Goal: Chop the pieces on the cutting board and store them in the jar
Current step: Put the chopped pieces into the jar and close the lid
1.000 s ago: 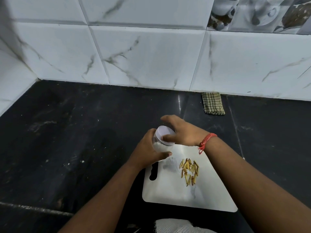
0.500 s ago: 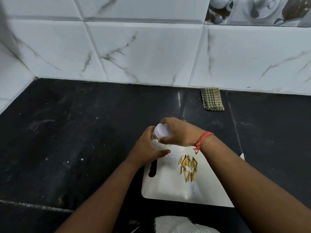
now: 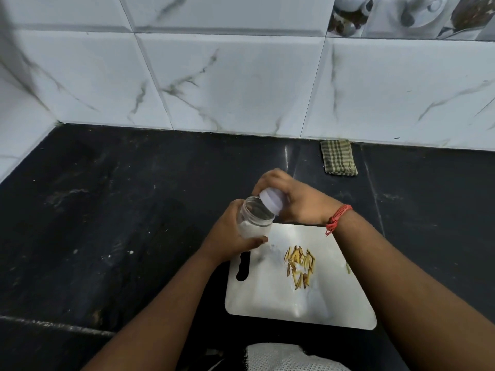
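A small clear jar (image 3: pixel 254 220) is held above the far left corner of the steel cutting board (image 3: pixel 284 301). My left hand (image 3: pixel 230 238) grips the jar's body. My right hand (image 3: pixel 294 202) holds the white lid (image 3: pixel 272 200), which is lifted off and sits just right of the jar's open mouth. A pile of thin yellow chopped pieces (image 3: pixel 300 265) lies in the middle of the board. No knife is in view.
The board lies on a black stone counter (image 3: pixel 120 223) backed by white marbled wall tiles. A folded checked cloth (image 3: pixel 338 156) lies against the wall behind my right hand. White mesh fabric (image 3: pixel 284 357) shows at the bottom edge.
The lid was on the jar a second ago; now my right hand has taken it off and moved it slightly right, leaving the jar's mouth open.
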